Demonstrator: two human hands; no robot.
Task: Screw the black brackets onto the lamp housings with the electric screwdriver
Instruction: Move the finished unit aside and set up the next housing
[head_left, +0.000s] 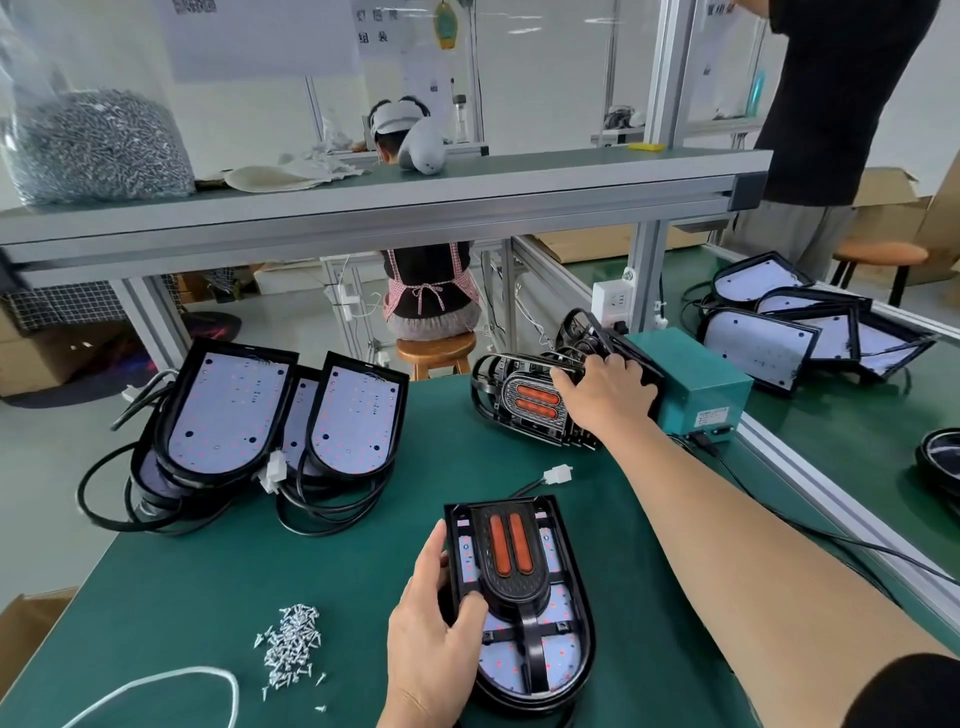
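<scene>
- Lamp housing (566, 613): black, D-shaped, flat on the mat at the near edge, with the pale LED board facing up.
- Black bracket (511, 564): has two orange strips and is seated on that housing, its stem running toward the rounded end.
- Left hand (434, 631): grips the housing's left rim, with the thumb pressed on top beside the bracket's lower corner and the fingers curled along the outer edge.
- Right hand (605, 397): arm stretched forward and fingers curled over the top of a stack of brackets (524, 408) that stands on edge against a teal box (696, 382).
- Loose screws (291, 644): small pile left of the left hand, with a white cord (156, 686) nearer still.
- Spare housings (234, 415): leaning group, far left, black cables trailing.
- Surface — green mat (218, 582) on an aluminium-framed bench.
- Upper shelf (363, 202): carries a clear bag of screws (98, 150).
- Beyond — a seated person (431, 291) on a wooden stool, back turned.
</scene>
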